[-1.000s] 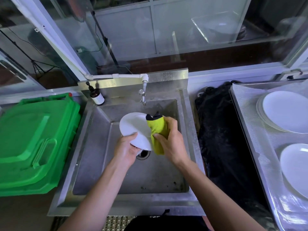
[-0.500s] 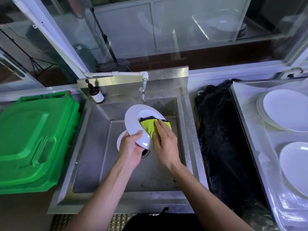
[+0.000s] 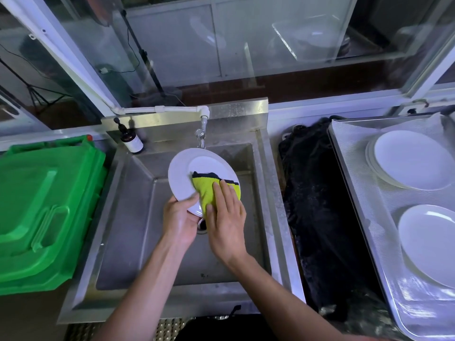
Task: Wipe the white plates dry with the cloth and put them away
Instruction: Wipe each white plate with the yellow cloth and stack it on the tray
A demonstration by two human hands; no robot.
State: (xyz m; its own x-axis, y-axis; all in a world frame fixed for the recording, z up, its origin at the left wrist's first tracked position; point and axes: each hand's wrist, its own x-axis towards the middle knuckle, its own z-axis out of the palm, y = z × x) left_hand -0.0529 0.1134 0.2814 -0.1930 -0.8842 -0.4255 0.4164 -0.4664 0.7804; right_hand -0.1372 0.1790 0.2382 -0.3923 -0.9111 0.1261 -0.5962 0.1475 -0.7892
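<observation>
The drying step is under way: over the sink (image 3: 138, 217), the left hand (image 3: 178, 217) grips the near rim of the white plate (image 3: 182, 173), thumb on top, while the right hand (image 3: 227, 217) presses the yellow cloth (image 3: 209, 187) flat-fingered against its face. Next — sweep the cloth round, then carry the plate right to the stacked plates (image 3: 411, 159) on the counter (image 3: 357, 168). A second ago the cloth was bunched at the plate's edge — now it lies spread on the face.

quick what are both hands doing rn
Left hand: grips the white plate by its near rim.
Right hand: open, fingers pressing the yellow cloth onto it.
</observation>
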